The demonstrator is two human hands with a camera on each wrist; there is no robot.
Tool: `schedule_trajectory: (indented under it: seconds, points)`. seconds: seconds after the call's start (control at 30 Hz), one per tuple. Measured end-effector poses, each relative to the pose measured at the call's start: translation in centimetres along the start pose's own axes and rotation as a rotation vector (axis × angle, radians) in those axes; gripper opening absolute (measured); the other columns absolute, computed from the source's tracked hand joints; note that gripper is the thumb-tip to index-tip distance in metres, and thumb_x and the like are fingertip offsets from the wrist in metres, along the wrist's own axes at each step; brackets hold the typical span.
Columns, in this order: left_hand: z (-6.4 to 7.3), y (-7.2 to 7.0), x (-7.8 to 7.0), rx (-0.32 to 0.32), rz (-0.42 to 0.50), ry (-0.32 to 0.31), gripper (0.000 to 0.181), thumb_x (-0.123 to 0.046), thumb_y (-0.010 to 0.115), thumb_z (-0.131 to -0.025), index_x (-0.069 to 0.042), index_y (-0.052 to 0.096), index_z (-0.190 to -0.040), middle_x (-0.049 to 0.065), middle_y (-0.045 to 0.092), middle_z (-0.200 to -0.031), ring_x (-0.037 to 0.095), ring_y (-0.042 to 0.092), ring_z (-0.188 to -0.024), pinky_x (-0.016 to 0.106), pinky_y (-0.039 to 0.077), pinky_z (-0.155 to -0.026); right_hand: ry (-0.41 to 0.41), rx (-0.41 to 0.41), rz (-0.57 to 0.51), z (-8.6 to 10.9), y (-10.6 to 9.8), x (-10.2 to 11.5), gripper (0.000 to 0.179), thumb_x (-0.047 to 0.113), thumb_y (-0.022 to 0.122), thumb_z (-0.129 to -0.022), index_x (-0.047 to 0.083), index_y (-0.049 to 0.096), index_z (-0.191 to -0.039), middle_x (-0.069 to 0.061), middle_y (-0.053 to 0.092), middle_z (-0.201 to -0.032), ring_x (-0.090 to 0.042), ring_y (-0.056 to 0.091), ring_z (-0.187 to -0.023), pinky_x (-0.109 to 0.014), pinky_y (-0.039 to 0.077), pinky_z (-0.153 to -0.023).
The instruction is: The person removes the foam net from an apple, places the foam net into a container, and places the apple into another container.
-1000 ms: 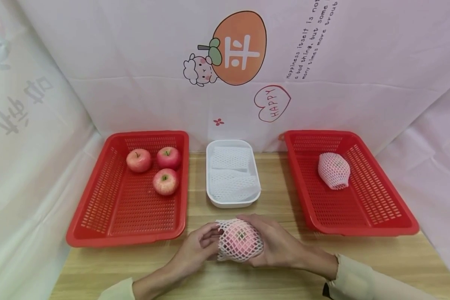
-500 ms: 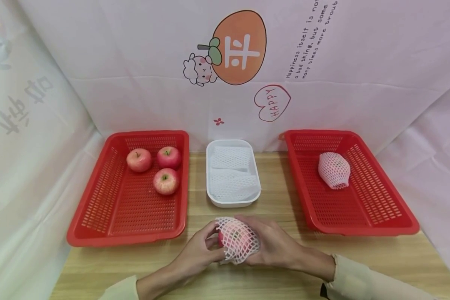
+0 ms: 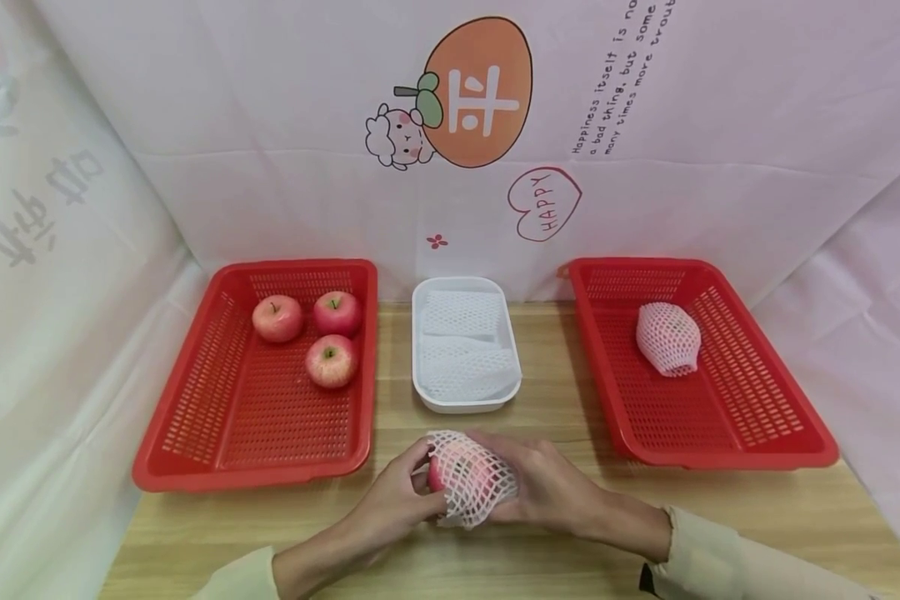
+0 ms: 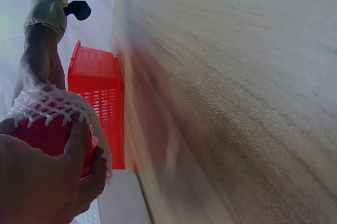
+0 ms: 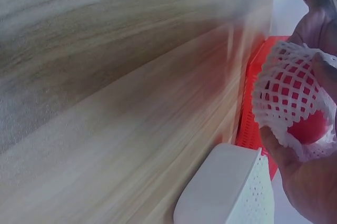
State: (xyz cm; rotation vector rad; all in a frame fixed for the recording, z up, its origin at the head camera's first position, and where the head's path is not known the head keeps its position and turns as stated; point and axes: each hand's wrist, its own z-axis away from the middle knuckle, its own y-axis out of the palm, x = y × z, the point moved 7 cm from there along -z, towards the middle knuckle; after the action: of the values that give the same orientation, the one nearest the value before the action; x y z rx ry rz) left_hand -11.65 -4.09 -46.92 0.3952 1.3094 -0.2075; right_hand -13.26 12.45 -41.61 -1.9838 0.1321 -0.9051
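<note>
Between both hands, above the front of the table, is a red apple (image 3: pixel 437 475) partly covered by a white foam net sleeve (image 3: pixel 474 492). My left hand (image 3: pixel 392 500) grips the apple's left side with curled fingers, where bare red skin shows in the left wrist view. From the right, my right hand (image 3: pixel 543 487) holds the netted side, its thumb and fingers around the sleeve. In the right wrist view the foam mesh (image 5: pixel 289 89) spreads over the apple, leaving a red patch (image 5: pixel 308 128) uncovered. Parts of the fingers are hidden behind the fruit.
A red basket (image 3: pixel 251 479) at left holds three bare apples (image 3: pixel 332 362). Another red basket (image 3: pixel 727 458) at right holds one netted apple (image 3: pixel 667 337). Between them, a white tray (image 3: pixel 468 407) contains folded foam nets (image 3: pixel 461 315). A printed cloth (image 3: pixel 285 100) hangs behind.
The apple and net have shifted slightly left and tilted between the hands. The net's left edge has drawn back, baring more red skin. Baskets and tray are unchanged.
</note>
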Motion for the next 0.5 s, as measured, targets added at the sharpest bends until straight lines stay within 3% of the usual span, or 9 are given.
schedule_trajectory:
  seconds: [0.27,0.5]
  points:
    - [0.1,-0.3,-0.5,-0.001,0.037,-0.025,0.077,0.008,0.069,-0.080,0.002,0.044,-0.153,0.022,0.054,-0.145,0.032,0.062,-0.130,0.030,0.060,-0.094,-0.028,0.011,-0.013,0.0,-0.8,-0.2,0.079,0.023,0.096,-0.078,-0.004,0.061,-0.144,-0.014,0.074,-0.129,-0.024,0.074,-0.113,-0.027,0.060,-0.093]
    - [0.2,-0.5,-0.5,0.007,0.069,-0.043,0.080,0.008,0.068,-0.081,0.004,0.039,-0.156,0.026,0.049,-0.149,0.030,0.064,-0.125,0.031,0.060,-0.095,-0.041,-0.032,-0.018,0.1,-1.4,-0.3,0.072,0.021,0.095,-0.078,0.000,0.066,-0.140,-0.013,0.076,-0.123,-0.021,0.077,-0.104,-0.021,0.059,-0.089]
